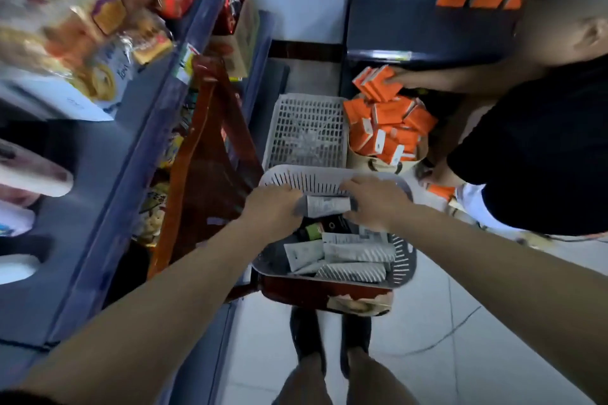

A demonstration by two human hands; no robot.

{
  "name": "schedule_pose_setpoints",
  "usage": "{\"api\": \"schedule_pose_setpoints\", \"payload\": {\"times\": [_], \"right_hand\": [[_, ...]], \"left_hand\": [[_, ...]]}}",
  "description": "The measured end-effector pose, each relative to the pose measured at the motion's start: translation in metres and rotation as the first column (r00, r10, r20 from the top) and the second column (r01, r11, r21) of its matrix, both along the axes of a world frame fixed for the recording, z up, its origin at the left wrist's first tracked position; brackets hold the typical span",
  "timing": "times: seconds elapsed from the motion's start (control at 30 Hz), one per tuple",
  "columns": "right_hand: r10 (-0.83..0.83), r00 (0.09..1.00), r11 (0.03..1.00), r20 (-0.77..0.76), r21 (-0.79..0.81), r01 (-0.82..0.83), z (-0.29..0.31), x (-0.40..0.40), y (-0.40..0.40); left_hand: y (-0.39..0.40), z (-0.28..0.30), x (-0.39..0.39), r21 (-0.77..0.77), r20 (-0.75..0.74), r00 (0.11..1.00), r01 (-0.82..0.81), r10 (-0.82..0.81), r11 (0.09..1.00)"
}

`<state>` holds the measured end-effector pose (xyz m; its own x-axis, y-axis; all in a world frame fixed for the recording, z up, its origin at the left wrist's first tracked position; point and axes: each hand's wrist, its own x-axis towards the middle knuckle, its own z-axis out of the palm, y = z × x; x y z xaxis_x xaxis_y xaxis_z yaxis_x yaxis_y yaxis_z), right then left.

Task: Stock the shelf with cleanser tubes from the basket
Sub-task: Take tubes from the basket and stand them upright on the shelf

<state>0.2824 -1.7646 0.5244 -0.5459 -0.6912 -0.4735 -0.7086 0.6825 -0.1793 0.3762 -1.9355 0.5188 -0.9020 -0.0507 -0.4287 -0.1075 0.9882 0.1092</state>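
Both hands are low over the white basket (403,260), which stands on a red stool (316,293) in the aisle. The left hand (271,207) and the right hand (375,202) hold one pale tube (327,206) between them, above the far part of the basket. The left fingers curl around its left end and the right fingers pinch its right end. More tubes (355,255) lie flat in the near part of the basket, some white and some with grey stripes, and a few dark ones lie under the hands.

To do this step well, I think one hand should take the tube firmly by its body, so the other hand is free to collect a second one. The tube should rise straight out of the basket before it goes left to the shelf (131,154), because the rim is close and the stool could tip.

Much is hard to make out. The shelf on the left is blurred, and I cannot find the place meant for the tubes. The print on the tubes cannot be read. On the right, another person (533,154) handles orange boxes (390,126), partly cut off by the edge.
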Motion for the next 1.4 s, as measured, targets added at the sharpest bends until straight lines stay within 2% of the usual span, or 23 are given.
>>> {"api": "schedule_pose_setpoints", "payload": {"times": [0.13, 0.27, 0.37, 0.57, 0.63, 0.73, 0.87, 0.97, 1.13, 1.23, 1.33, 1.4], "right_hand": [[-0.059, 0.989, 0.997, 0.136, 0.053, 0.053, -0.072, -0.006, 0.012], [-0.123, 0.972, 0.986, 0.2, 0.133, 0.098, -0.14, -0.005, 0.027], [-0.104, 0.965, 0.981, 0.239, 0.187, 0.06, -0.185, 0.001, 0.035], [-0.1, 0.959, 0.978, 0.264, 0.204, 0.046, -0.246, 0.008, 0.036], [-0.143, 0.961, 0.982, 0.236, 0.157, 0.108, -0.256, 0.006, 0.039], [-0.264, 0.936, 0.965, 0.235, 0.068, 0.255, -0.262, 0.002, 0.042], [-0.391, 0.879, 0.916, 0.272, 0.025, 0.4, -0.265, -0.002, 0.041], [-0.509, 0.793, 0.838, 0.335, -0.018, 0.545, -0.265, -0.008, 0.042], [-0.642, 0.585, 0.639, 0.496, -0.078, 0.766, -0.258, -0.023, 0.047], [-0.676, 0.468, 0.5, 0.57, -0.112, 0.859, -0.255, -0.027, 0.049], [-0.685, 0.316, 0.32, 0.657, -0.118, 0.94, -0.254, -0.03, 0.051], [-0.692, 0.259, 0.262, 0.674, -0.101, 0.96, -0.258, -0.033, 0.051]], "left_hand": [[0.009, -0.068, -0.002, 0.088, 0.127, 0.991, -0.044, 0.033, 0.995], [0.02, -0.137, -0.006, 0.163, 0.284, 0.956, -0.119, 0.069, 0.979], [0.03, -0.181, -0.009, 0.181, 0.335, 0.935, -0.184, 0.115, 0.966], [0.047, -0.257, -0.019, 0.285, 0.413, 0.876, -0.385, 0.25, 0.878], [0.052, -0.277, -0.022, 0.359, 0.424, 0.841, -0.497, 0.337, 0.79], [0.057, -0.292, -0.028, 0.471, 0.378, 0.761, -0.648, 0.527, 0.598], [0.06, -0.29, -0.04, 0.617, 0.439, 0.573, -0.752, 0.692, 0.231], [0.06, -0.29, -0.049, 0.652, 0.547, 0.512, -0.757, 0.662, 0.047], [0.061, -0.296, -0.075, 0.539, 0.714, 0.254, -0.795, 0.652, -0.279], [0.066, -0.296, -0.087, 0.542, 0.754, 0.259, -0.764, 0.603, -0.35], [0.072, -0.296, -0.097, 0.508, 0.834, 0.257, -0.701, 0.487, -0.5], [0.074, -0.3, -0.101, 0.474, 0.866, 0.247, -0.682, 0.435, -0.557]]}}
